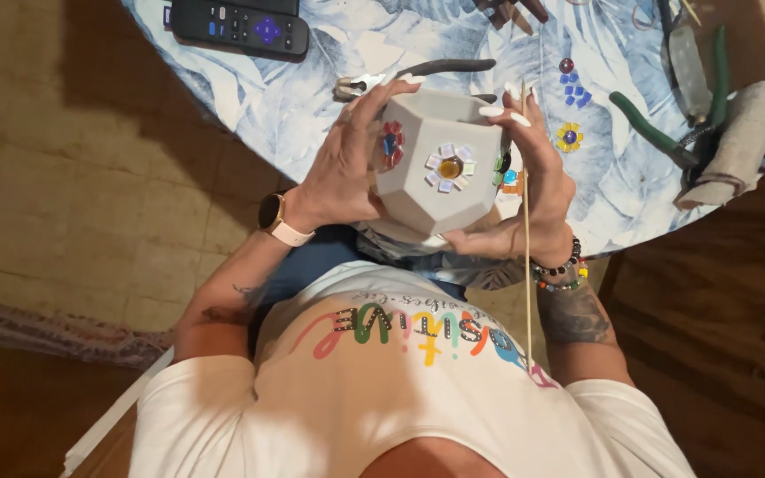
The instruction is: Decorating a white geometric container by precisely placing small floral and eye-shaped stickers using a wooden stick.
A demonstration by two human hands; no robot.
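The round table point(329, 97), covered in a blue-and-white leaf-print cloth, fills the top of the view, and everything else is placed against the grey faceted pot point(436, 173) held just off its near edge, above the person's lap. Both forearms rise from the white shirt and bend inward, wrists cocked so that the palms face each other across the pot.

The pot is angular, pale grey, open at the top and tilted toward the camera. Its facing panel carries a mosaic flower point(450, 167) of pale square tiles around an amber centre. The panel to the left of that has a red and blue flower point(390, 144); the right edge shows dark, green and blue pieces.

Left of the pot, the left hand point(340, 168), with a watch on a pale strap at the wrist, cups the pot's side, fingers spread and curled over the rim. Right of the pot, the right hand point(529, 190), with bead bracelets at the wrist, supports the pot from beneath and beside, fingertips at the rim, while also pinching a thin wooden stick point(527, 265) that hangs straight down past the wrist.

Beyond the pot on the table lie grey-handled nippers point(418, 73), a black remote control point(239, 25) further up-left, green-handled pliers point(666, 133) well to the right, and two small loose tile flowers point(568, 135) between pot and pliers.
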